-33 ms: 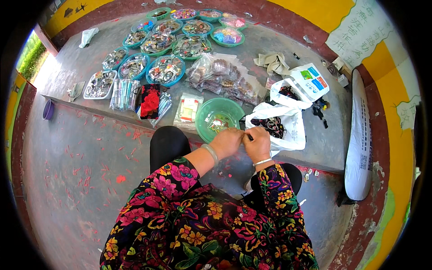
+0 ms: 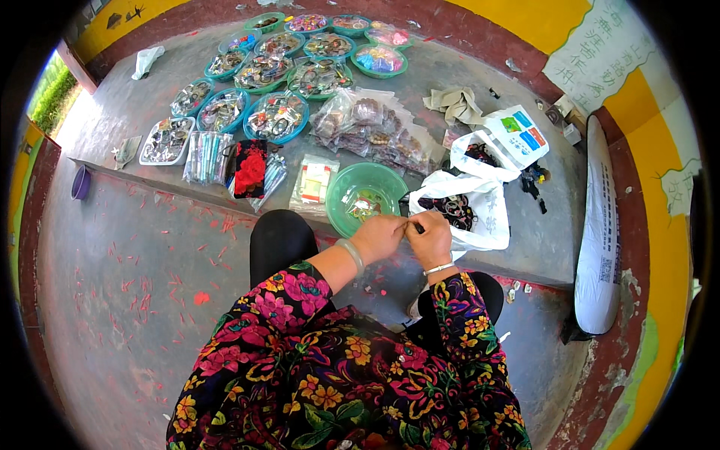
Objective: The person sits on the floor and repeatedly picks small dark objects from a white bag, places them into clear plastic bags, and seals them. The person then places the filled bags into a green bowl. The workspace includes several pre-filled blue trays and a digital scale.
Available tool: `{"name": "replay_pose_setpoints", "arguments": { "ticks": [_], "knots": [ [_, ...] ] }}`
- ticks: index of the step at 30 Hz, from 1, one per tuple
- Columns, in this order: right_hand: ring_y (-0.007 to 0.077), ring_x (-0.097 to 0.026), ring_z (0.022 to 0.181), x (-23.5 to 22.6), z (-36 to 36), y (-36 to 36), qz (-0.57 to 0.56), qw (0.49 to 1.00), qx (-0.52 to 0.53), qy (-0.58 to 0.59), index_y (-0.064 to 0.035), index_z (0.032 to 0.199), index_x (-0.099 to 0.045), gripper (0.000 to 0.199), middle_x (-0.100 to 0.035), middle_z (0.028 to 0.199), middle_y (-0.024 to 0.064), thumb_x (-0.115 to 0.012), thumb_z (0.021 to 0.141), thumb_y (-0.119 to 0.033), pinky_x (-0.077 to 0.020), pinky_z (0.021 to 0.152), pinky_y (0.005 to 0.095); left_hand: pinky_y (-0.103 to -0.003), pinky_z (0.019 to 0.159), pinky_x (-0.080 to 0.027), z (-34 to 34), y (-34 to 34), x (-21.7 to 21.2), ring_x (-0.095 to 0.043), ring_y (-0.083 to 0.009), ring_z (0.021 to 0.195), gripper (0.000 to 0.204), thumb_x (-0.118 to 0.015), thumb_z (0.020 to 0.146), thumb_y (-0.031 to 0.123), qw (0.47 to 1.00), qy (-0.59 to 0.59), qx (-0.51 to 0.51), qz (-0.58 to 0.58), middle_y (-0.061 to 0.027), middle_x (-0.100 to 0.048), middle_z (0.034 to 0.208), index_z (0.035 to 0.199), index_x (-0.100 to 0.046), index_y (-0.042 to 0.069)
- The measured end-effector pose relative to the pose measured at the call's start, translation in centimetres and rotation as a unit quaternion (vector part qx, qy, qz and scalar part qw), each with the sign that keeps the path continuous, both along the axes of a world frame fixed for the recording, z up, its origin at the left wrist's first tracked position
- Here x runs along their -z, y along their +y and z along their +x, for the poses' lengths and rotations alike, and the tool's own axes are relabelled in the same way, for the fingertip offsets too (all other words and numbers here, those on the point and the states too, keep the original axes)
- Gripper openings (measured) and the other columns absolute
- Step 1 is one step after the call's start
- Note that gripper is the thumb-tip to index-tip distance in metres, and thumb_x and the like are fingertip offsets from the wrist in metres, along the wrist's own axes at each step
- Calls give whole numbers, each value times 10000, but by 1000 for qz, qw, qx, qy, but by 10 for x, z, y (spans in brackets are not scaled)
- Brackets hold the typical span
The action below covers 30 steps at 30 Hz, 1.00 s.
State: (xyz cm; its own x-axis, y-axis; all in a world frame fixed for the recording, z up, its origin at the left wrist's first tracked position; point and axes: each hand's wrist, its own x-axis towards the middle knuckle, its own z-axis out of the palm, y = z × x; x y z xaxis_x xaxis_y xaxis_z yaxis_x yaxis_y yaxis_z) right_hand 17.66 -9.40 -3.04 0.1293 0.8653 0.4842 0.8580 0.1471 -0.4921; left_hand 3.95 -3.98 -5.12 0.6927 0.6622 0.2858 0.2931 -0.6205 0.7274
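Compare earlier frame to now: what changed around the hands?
Only a slight shift in the right hand's fingers; whether anything was gripped or released is too small to tell. Unchanged: left hand close beside it, green basin, white bag.

Left hand [image 2: 377,237], one; right hand [image 2: 430,240], one; wrist bangles [image 2: 354,256], two; near green bowl [image 2: 343,187], one; rear round basins [image 2: 304,126], fourteen; rectangular white tub [image 2: 160,163], one; purple bowl [image 2: 80,184], one.
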Motion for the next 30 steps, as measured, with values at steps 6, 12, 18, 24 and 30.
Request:
{"name": "replay_pose_setpoints", "arguments": {
  "ticks": [6,12,18,24,30],
  "knots": [
    [255,-551,621,3,3,2,-26,997,9,71,-25,650,-597,47,-571,636,93,-627,621,-47,-432,573,331,-341,615,-466,0,1,1,-593,-292,684,209,-476,831,184,988,-27,-15,-154,-158,-601,734,926,-623,69],
    [251,-552,610,5,4,1,-16,997,8,79,-22,646,-594,44,-569,627,93,-626,620,-38,-432,568,326,-315,579,-449,0,3,1,-570,-225,614,214,-490,828,203,977,-43,-8,-210,-140,-590,684,917,-625,63],
    [222,-540,575,8,2,1,-7,985,25,171,-28,654,-590,27,-554,622,81,-611,638,-28,-421,538,311,-260,616,-450,0,8,13,-575,-125,684,237,-525,845,193,906,-131,-34,-400,-64,-611,725,848,-619,-25],
    [86,-502,584,10,18,-11,-38,931,59,358,3,691,-584,28,-537,629,21,-602,701,-17,-405,546,231,-286,731,-491,-11,18,7,-591,-170,839,228,-535,851,173,758,-280,-26,-588,-101,-594,930,917,-584,-39],
    [134,-527,608,0,17,-34,20,973,35,229,-10,716,-590,19,-562,667,40,-597,702,0,-417,573,247,-294,725,-494,-29,30,2,-593,-194,862,266,-548,838,180,729,-328,-75,-596,-106,-588,956,990,-551,-38]
  ]
}}
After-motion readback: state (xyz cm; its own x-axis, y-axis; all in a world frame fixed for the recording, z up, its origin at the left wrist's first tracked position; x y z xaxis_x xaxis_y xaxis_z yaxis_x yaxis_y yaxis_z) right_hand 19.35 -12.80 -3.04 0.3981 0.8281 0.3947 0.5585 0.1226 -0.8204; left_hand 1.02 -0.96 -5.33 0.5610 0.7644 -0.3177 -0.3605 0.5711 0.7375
